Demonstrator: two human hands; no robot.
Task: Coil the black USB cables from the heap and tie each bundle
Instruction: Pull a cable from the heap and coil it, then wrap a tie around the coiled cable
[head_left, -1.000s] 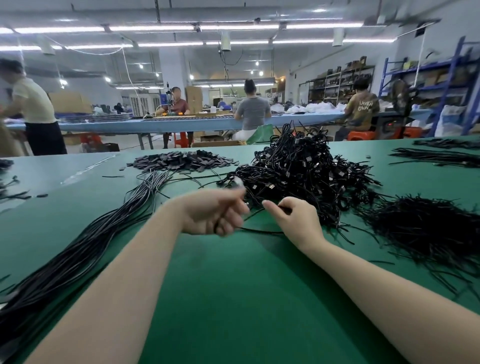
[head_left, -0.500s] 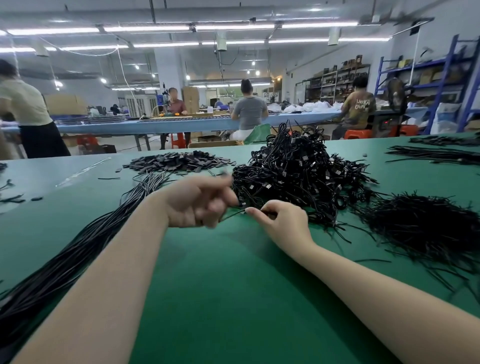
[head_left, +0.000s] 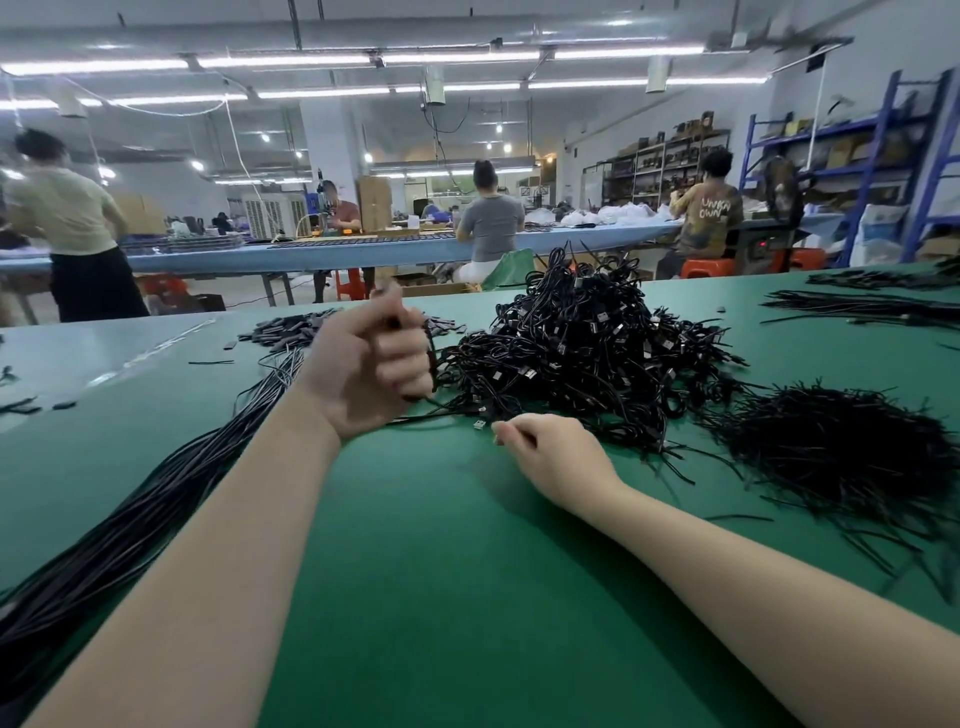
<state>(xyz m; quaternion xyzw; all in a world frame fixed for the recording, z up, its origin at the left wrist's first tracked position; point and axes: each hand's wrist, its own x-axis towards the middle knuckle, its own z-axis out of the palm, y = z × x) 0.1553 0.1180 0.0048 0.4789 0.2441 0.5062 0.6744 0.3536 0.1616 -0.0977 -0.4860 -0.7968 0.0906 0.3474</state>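
We judge the job well under way but far from done: a tall heap of tied black cable bundles (head_left: 587, 338) sits on the green table (head_left: 441, 597), while a long sheaf of loose black cables (head_left: 130, 519) lies at left. Our left hand (head_left: 371, 371) curls round one thin, glossy black cable; our right hand (head_left: 556, 460) pinches its strand near the silver plug (head_left: 479, 424)
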